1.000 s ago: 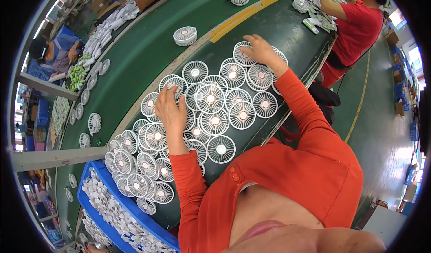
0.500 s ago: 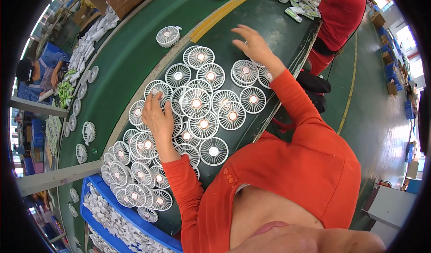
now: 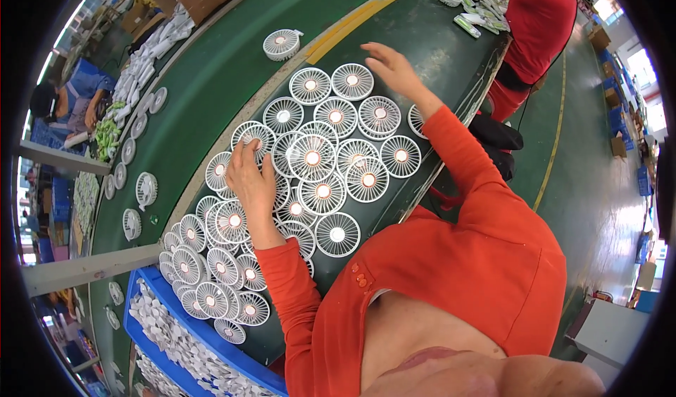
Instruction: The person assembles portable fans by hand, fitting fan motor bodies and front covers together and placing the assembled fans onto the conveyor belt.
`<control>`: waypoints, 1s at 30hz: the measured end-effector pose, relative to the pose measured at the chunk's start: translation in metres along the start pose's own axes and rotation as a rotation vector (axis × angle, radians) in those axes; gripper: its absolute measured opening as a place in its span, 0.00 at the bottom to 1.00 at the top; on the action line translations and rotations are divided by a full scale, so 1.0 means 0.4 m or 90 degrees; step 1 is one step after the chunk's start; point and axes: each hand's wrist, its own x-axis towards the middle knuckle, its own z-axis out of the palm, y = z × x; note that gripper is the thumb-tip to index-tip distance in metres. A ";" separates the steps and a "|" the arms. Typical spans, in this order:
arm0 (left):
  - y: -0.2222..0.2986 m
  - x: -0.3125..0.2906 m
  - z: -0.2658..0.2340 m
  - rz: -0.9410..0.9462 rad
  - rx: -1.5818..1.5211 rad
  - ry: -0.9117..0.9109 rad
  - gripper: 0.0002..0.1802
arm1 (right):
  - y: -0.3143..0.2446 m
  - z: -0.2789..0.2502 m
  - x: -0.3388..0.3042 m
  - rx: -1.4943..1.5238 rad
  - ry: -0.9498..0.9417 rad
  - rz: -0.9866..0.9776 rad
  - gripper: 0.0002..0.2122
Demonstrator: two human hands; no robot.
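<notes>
Round white fan grilles (image 3: 312,157) with pale or coppery centres lie in overlapping layers on the dark green worktable. My left hand (image 3: 252,185) rests over the left part of the spread, fingers extended, the fingertips on a fan grille (image 3: 253,138). My right hand (image 3: 396,71) hovers at the far right of the group, its fingers apart and nothing seen in it. Close to its fingers lies another grille (image 3: 352,81); a stacked pair (image 3: 379,117) sits just nearer to me. One more grille (image 3: 417,121) is partly covered by my right sleeve.
Beyond the table runs a green conveyor belt (image 3: 211,80) carrying small white fans (image 3: 282,44). A blue bin (image 3: 211,340) of small white parts stands at the near left, below a grey metal bar (image 3: 91,269). A person in red (image 3: 539,23) works at the far right; another sits across the belt.
A grille now lies singly beside my right fingers, where bare tabletop showed before. The fans on the belt have travelled away to the far right. My left hand has hardly moved.
</notes>
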 end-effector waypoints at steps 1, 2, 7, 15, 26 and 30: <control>-0.004 -0.005 -0.001 -0.001 0.000 0.002 0.19 | -0.024 -0.033 -0.032 -0.091 -0.013 0.009 0.18; -0.006 -0.009 -0.006 -0.001 0.001 0.004 0.19 | -0.030 -0.063 -0.069 -0.189 0.010 -0.013 0.18; -0.020 -0.004 -0.006 0.006 0.011 0.017 0.20 | -0.012 -0.141 -0.265 -0.360 0.112 0.007 0.17; 0.010 0.013 -0.118 0.051 -0.060 0.105 0.16 | -0.045 -0.030 -0.220 -0.236 0.094 -0.048 0.16; -0.039 -0.184 -0.200 -0.015 -0.008 0.106 0.16 | -0.204 0.029 -0.042 -0.146 -0.074 -0.129 0.20; -0.039 -0.206 -0.198 -0.025 -0.052 0.149 0.14 | -0.315 0.242 0.084 -0.123 -0.278 -0.194 0.24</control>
